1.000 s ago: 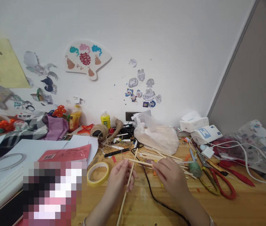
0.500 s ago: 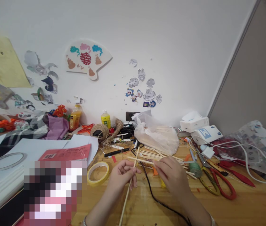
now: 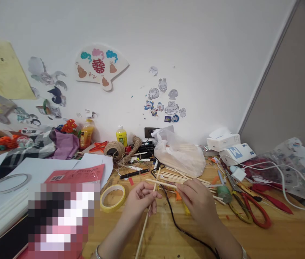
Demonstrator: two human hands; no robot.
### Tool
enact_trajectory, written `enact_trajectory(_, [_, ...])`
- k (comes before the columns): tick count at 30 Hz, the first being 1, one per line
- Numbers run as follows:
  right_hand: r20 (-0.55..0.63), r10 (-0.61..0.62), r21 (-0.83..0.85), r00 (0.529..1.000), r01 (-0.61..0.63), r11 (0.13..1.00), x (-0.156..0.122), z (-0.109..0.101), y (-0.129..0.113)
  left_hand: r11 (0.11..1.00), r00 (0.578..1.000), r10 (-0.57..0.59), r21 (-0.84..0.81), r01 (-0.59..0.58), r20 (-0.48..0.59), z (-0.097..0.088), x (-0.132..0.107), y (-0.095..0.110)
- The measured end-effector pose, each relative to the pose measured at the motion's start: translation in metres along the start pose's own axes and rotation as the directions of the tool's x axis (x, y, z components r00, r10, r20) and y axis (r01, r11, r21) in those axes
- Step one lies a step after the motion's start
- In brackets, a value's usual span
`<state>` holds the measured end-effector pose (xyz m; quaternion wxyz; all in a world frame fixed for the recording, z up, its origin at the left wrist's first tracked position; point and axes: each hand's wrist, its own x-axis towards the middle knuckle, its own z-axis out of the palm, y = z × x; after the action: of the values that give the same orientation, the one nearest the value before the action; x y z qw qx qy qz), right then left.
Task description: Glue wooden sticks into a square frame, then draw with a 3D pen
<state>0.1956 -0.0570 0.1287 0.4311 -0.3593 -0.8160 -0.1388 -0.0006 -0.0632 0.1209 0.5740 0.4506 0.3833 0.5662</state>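
Along the lower left of the frame, we see a red packet on white paper, and a yellow roll of tape flat on the wooden counter, just beside our left hand. That hand is grasping a long stick, pinched between thumb and fingers, with the other fingers loosely curled. From the bottom edge, the long stick slants up through our grip, its upper end jutting beyond.

Near the lower middle, a crosswise stick meets its line just above our left fingertips; whether the two touch, we cannot tell. We judge the step in hand to be setting one stick across the other, and the next move calls for a steady left pinch and small adjustments of the crossing angle from the right.

Right of there, a black cord runs down the counter, and loose sticks lie behind. Our right hand is closed on the crosswise stick, thumb against fingers, hiding its far end. Farther right sit a green ball of twine and red-handled scissors, both apart from our hands.
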Motion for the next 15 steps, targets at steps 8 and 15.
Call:
enact_trajectory(8, [0.03,-0.026,-0.043,0.999,0.027,0.999,-0.0031,0.006,0.0064,0.999,0.999,0.002,-0.036,-0.004,-0.048,0.0003,0.0014,-0.0024])
enact_trajectory(15, [0.104,-0.025,0.091,0.994,0.016,0.996,-0.0015,0.0092,0.003,1.0,0.998,-0.015,-0.012,0.014,-0.065,0.0014,0.002,-0.0011])
